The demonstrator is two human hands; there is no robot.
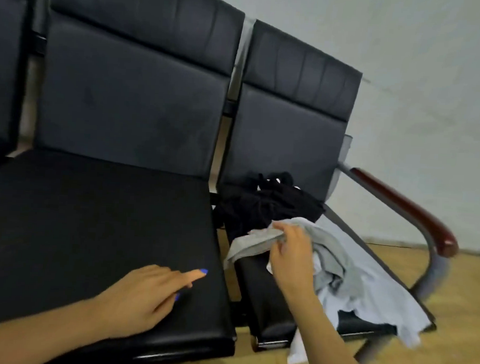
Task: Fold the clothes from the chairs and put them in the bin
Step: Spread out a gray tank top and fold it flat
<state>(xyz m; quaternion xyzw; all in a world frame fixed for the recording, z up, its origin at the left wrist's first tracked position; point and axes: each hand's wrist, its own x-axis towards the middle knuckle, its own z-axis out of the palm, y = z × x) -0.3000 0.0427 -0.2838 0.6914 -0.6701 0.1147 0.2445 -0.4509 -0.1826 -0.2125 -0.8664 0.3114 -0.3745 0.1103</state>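
On the right black chair seat (271,303) lies a heap of clothes: a grey garment (332,259) on top, a pale blue-white one (372,297) spilling over the front edge, and a black garment (268,208) bunched against the backrest. My right hand (290,254) pinches a fold of the grey garment at its left end. My left hand (149,294) hovers over or rests on the middle chair seat (91,229), index finger stretched out toward the right, holding nothing. No bin is in view.
Black padded chairs stand in a joined row with tall backrests (135,93). A dark red wooden armrest (407,210) on a metal frame ends the row on the right. Behind is a pale wall (419,80); the floor (454,318) is light wood.
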